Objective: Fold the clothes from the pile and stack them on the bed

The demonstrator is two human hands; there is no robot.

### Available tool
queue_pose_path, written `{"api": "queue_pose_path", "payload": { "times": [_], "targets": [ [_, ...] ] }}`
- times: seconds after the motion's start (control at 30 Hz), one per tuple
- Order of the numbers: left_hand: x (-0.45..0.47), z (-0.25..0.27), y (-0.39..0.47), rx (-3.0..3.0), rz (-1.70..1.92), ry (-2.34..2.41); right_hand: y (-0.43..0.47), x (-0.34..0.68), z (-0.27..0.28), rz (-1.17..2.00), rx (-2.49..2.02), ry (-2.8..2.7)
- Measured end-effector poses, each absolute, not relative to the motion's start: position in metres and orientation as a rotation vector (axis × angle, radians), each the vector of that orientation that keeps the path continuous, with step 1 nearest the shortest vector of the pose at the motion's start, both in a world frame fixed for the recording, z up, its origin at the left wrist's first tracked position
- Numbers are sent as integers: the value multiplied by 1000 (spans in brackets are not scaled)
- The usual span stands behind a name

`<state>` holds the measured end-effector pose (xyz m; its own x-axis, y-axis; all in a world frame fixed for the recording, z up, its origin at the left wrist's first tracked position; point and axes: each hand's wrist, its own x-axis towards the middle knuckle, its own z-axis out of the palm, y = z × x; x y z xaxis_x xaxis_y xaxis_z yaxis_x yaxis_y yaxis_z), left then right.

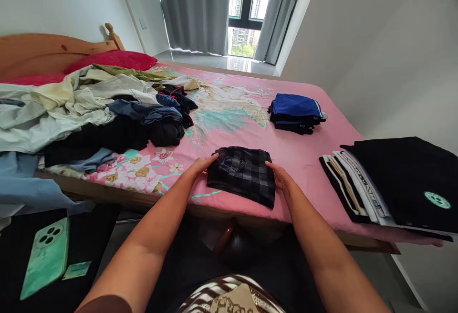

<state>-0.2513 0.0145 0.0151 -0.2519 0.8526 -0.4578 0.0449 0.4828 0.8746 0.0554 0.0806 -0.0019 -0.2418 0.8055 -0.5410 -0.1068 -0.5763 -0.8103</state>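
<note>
A dark plaid shirt (241,172), folded into a neat rectangle with a buttoned pocket facing up, is near the front edge of the bed. My left hand (203,164) grips its left side, thumb on top and fingers hidden beneath. On the opposite side, my right hand (279,177) holds the right edge the same way. Whether the shirt is lifted off the sheet or resting on it, I cannot tell.
A loose heap of clothes (89,103) covers the bed's left side, before a red pillow (114,59). Folded blue and black garments (296,108) sit farther back; a tall folded stack (400,179) lies right. A green phone (48,255) and a card (77,270) rest lower left.
</note>
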Motion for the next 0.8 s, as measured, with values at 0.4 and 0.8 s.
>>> {"api": "queue_pose_path", "payload": {
  "times": [0.4, 0.8],
  "targets": [
    [-239, 75, 26, 886, 1030, 1463, 108, 50, 33, 1693, -1214, -1016],
    [-267, 24, -70, 2302, 760, 1603, 32, 134, 2, 1056, -1156, -1717]
  ]
}}
